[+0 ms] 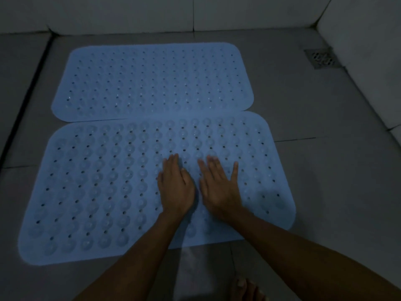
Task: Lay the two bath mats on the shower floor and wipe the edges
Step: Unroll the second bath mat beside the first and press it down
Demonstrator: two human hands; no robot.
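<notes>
Dim room, person crouched over grey tiled shower floor (325, 170). Bare toes (245, 287) at the very bottom, nearest, just behind the right forearm.

Both forearms reach forward onto the near mat (97, 192), light blue, rounded corners, rows of small holes and suction bumps. It lies flat on the floor directly under the hands.

Left hand (175, 187): palm down, fingers straight and close together, pressing flat on the near mat, holding nothing. Right hand (219, 187): palm down too, fingers straight, spread wider with one finger splayed out to the side, flat on the same mat, holding nothing. Fingertips a bit motion-blurred. The two hands sit side by side, just apart, around the mat's middle and slightly to its right half.

Beyond the fingertips: far mat (152, 83), same blue, same hole pattern, also flat on the floor. Its near long edge meets the near mat's far edge; the near mat looks to overlap it slightly on the right, cannot tell for sure. Far mat is shifted a little left of the near one.

Far right of the hands, past both mats: square floor drain (322, 58) in the corner, well apart from the mats.

Farthest: white tiled walls (121, 14) along the back and right side. Dark groove in the floor well left of the hands.
</notes>
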